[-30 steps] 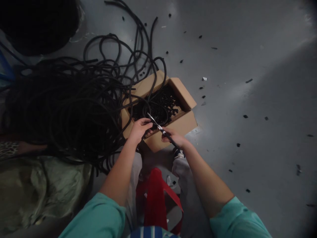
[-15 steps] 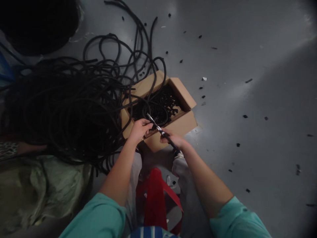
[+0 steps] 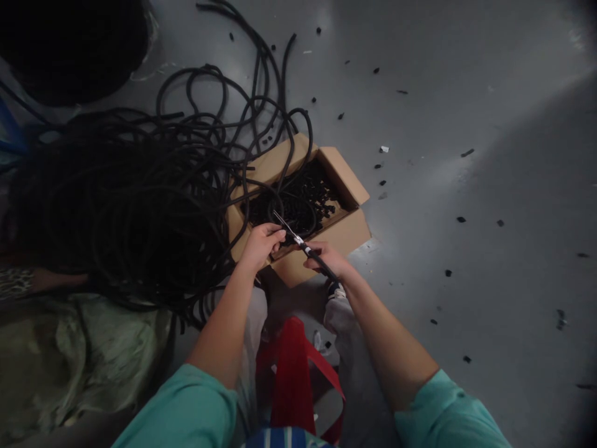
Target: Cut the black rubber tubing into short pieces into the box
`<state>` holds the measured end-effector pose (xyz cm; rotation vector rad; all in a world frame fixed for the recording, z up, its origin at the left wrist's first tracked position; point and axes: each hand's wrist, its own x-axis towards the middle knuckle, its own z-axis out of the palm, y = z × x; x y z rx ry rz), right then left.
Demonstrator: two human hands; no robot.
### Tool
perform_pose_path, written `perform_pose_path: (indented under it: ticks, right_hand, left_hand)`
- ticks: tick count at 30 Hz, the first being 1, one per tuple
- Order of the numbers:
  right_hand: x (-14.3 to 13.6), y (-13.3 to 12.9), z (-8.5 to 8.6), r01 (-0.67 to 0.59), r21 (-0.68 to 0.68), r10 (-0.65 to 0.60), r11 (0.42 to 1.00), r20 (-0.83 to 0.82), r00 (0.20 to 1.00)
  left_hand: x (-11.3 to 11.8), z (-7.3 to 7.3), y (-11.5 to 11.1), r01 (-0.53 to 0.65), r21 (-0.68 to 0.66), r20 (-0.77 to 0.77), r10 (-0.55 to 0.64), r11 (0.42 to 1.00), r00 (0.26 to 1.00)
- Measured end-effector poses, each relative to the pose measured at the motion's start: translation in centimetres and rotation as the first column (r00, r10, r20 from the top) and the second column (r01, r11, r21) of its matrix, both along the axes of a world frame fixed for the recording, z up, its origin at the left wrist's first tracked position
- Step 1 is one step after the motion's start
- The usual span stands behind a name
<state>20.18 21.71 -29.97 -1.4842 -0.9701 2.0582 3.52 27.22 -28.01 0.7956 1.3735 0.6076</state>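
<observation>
My right hand (image 3: 326, 256) is closed around the dark handles of a pair of scissors (image 3: 298, 239), whose metal blades point up and left over the box. Just left of the blades, my left hand (image 3: 263, 242) pinches a black cord, mostly hidden by the fingers. Beneath both hands stands an open cardboard box (image 3: 342, 174), and many short black pieces (image 3: 321, 193) lie inside it. Long black cords (image 3: 219, 134) loop over the box's left side from a large tangled heap (image 3: 116, 193).
Scattered black bits (image 3: 448, 273) dot the grey floor on the right. A large dark round bundle (image 3: 69, 50) is at the upper left, with a greenish sack (image 3: 102, 354) at the lower left. Something red (image 3: 293, 373) is between my legs.
The scissors' blade tips have shifted slightly up and left, and my right hand has turned a little. My left hand has moved slightly left, keeping its pinch.
</observation>
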Motion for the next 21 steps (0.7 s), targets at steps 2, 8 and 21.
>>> perform_pose_path:
  ticks: [2, 8, 21]
  right_hand:
    - [0.1, 0.0, -0.1, -0.003, 0.012, 0.003, 1.0, -0.001, 1.0]
    - [0.3, 0.3, -0.3, -0.015, 0.07, 0.02, 0.997, -0.074, 0.997]
    - [0.4, 0.2, 0.1, -0.034, 0.129, 0.045, 0.991, -0.083, 0.995]
  left_hand:
    - [-0.1, 0.0, 0.1, 0.014, 0.002, 0.003, -0.014, 1.0, 1.0]
    - [-0.4, 0.1, 0.1, 0.107, 0.009, 0.031, -0.107, 0.994, 0.994]
    - [-1.4, 1.1, 0.4, 0.183, -0.182, 0.255, -0.134, 0.966, 0.958]
